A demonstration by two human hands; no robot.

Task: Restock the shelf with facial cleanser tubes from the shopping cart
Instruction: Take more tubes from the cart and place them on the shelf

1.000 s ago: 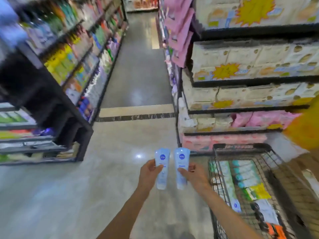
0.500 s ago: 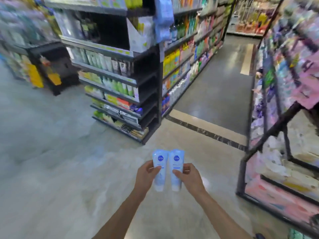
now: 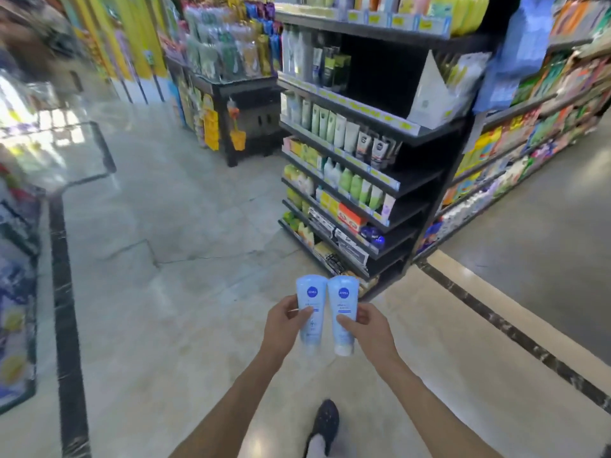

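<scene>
Two light-blue facial cleanser tubes with dark blue round logos stand side by side, caps down, low in the middle of the head view. My left hand [image 3: 284, 325] grips the left tube [image 3: 310, 299] and my right hand [image 3: 367, 328] grips the right tube [image 3: 343, 302]. The two tubes touch along their sides. Ahead and to the right stands the black end shelf [image 3: 416, 186] with rows of cleanser tubes [image 3: 334, 125] and boxes on several tiers. The right end of its tiers is dark and bare. The shopping cart is out of view.
A side aisle of packed shelves [image 3: 529, 143] runs off at the right. A low black display stand [image 3: 244, 110] with hanging packets sits behind the end shelf. Racks of goods [image 3: 16, 292] line the left edge. Polished floor [image 3: 165, 292] lies between; my shoe [image 3: 325, 421] shows below.
The view has swung left, away from the cart and paper-goods shelves, and closer to the end shelf. Both hands still hold the tubes together in front of me.
</scene>
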